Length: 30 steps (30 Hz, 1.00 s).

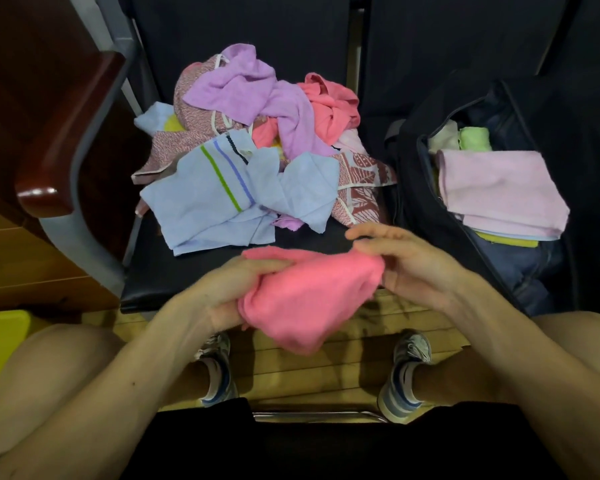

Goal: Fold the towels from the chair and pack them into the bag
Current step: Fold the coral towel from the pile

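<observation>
One view, head-worn, wide-angle; looks forward and down; close over left hand and right hand; chair seat beyond; bag far right; floor nearest.

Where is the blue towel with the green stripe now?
In the head view, the striped blue towel lies front left of the pile on the chair seat, just beyond the held pink towel.
</observation>
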{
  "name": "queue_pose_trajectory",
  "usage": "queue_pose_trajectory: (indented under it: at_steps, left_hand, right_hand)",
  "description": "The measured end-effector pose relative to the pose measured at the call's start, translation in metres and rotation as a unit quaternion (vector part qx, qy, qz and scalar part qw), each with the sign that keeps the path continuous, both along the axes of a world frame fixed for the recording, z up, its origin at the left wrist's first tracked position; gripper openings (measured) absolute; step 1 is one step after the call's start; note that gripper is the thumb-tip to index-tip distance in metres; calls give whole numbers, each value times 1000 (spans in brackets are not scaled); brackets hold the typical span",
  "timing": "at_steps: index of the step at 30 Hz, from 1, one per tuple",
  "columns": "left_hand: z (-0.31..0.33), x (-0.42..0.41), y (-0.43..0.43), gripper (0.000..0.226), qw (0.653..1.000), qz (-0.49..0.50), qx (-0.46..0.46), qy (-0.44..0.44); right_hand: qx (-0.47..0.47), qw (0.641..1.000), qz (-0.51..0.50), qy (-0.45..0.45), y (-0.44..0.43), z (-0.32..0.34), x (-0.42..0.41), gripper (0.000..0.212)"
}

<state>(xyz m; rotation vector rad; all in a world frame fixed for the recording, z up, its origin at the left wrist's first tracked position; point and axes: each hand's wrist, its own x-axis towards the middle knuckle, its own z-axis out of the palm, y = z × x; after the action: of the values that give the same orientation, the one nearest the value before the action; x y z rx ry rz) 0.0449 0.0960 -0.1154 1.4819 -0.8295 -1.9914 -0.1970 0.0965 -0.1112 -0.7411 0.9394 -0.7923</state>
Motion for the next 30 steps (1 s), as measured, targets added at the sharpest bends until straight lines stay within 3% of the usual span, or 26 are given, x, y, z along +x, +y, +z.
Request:
queue_pose_trajectory:
  at_steps: [2,5,9,13,15,18,20,22,24,27,30]
  left_hand:
    - [11,9,-7,41,1000,3,12,5]
    - [20,15,-12,37,995,64,-12,79]
    - [9,8,-7,74,985,22,-85,147]
    - [-4,-6,2,76,983,-101,-135,72]
    - [-5,-13,5,77,983,-112,-135,54]
    - [-2,-18,4,72,988,-67,-128,46]
    - [2,-18,2,53,994,-33,-100,33]
    - [5,-19,4,33,996,-64,-63,1]
    - [0,-20,7,26,988,-148,-19,-32]
    - [-7,-21,10,15,977,-203,31,-62]
    - [-6,-16,9,21,978,-192,27,-82]
  right_hand:
    - [-38,999,-5,-26,-4,4,-10,31]
    - [-69,996,3,-55,-4,8,-13,42]
    - [-67,990,-12,-121,0,12,-3,39]
    - [-68,990,-34,-122,2,18,-1,57]
    - [-64,990,-52,-115,2,21,-3,62]
    - [-44,995,-80,-35,2,24,-3,58]
    - [-20,994,-57,92,2,26,-6,50]
    - [-13,963,37,267,3,24,-13,36]
    - [-17,913,128,388,4,17,-19,23]
    - [-13,885,180,429,5,7,-21,14]
    - [23,927,128,351,5,7,-15,26]
